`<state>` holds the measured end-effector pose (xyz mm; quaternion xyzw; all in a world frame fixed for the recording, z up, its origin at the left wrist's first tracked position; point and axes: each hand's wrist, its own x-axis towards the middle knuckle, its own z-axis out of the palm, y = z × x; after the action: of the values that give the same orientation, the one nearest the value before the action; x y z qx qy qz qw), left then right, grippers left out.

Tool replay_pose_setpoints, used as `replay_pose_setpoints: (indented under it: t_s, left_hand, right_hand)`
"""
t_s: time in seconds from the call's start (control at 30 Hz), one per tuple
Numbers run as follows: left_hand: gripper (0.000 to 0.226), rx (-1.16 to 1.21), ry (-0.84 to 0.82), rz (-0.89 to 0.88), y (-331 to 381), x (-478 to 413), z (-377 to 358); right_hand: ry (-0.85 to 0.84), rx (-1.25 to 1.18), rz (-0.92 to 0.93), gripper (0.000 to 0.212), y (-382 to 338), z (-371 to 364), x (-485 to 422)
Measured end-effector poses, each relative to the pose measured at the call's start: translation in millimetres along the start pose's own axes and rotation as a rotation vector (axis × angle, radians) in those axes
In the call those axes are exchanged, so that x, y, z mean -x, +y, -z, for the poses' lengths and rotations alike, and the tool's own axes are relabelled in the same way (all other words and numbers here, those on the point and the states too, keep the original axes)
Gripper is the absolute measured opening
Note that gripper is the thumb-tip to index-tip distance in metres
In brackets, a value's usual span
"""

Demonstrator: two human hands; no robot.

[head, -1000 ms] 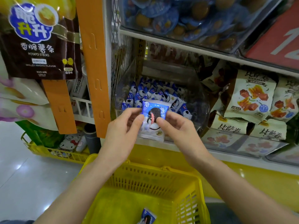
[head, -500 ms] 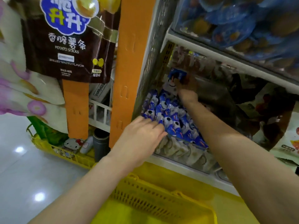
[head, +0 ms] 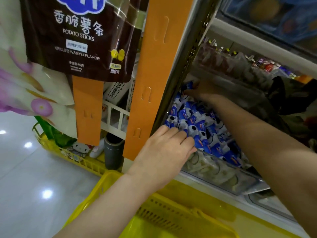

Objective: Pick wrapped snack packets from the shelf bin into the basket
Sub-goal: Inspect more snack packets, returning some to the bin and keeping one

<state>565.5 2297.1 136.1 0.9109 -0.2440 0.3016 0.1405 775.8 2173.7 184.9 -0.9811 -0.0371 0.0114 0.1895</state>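
Observation:
A clear shelf bin [head: 223, 174] is heaped with blue-and-white wrapped snack packets [head: 197, 124]. My left hand [head: 164, 152] lies at the bin's front left corner, its fingers stretched flat over the nearest packets. My right hand [head: 202, 91] reaches over the pile to the bin's back left corner, where its fingers curl around one blue packet [head: 187, 85] just above the heap. The yellow basket [head: 171, 219] sits below my arms in front of the shelf; its inside is out of view.
An orange shelf upright [head: 151, 83] stands just left of the bin. A brown potato-sticks bag [head: 77, 36] hangs at upper left. A grey cylinder [head: 113, 152] and a second yellow basket [head: 77, 160] sit on the floor at left. Dark snack bags [head: 283, 100] crowd the shelf at right.
A second ago both hands held one packet in front of the bin. My right hand has carried it to the bin's back corner and lowered it; my left hand dropped onto the front packets.

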Motion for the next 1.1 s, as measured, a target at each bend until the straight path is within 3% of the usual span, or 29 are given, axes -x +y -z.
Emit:
replay_pose_setpoints:
  t_s: [0.1,0.33,0.43,0.53,0.63,0.7,0.93,1.1]
  left_hand:
    - [0.031,-0.002,0.002,0.0,1,0,1]
    - [0.033,0.011,0.01,-0.007,1,-1,1]
    - [0.033,0.004,0.01,-0.009,1,-1,1]
    - [0.032,0.007,0.017,-0.012,0,0,1]
    - [0.032,0.007,0.021,-0.013,0,0,0]
    - [0.033,-0.002,0.016,-0.021,-1,-1,-1]
    - [0.033,0.014,-0.009,-0.02,0,-1,2]
    - [0.034,0.023,-0.039,-0.016,0,-1,4]
  right_hand:
    - [-0.024,0.051,0.031,0.027,-3,1,-3]
    - [-0.082,0.231,0.17,0.03,-9,1,-4]
    - [-0.107,0.265,0.208,0.018,-7,-7,-3]
    - [-0.128,0.122,0.182,0.03,-1,-9,-4]
    - [0.075,-0.146,0.16,0.029,10,-3,-6]
    - [0.161,-0.14,0.132,0.028,22,-1,-8]
    - [0.042,-0.021,0.083,0.036,25,-9,-16]
    - [0.056,-0.014,0.069,0.025,21,-12,-19]
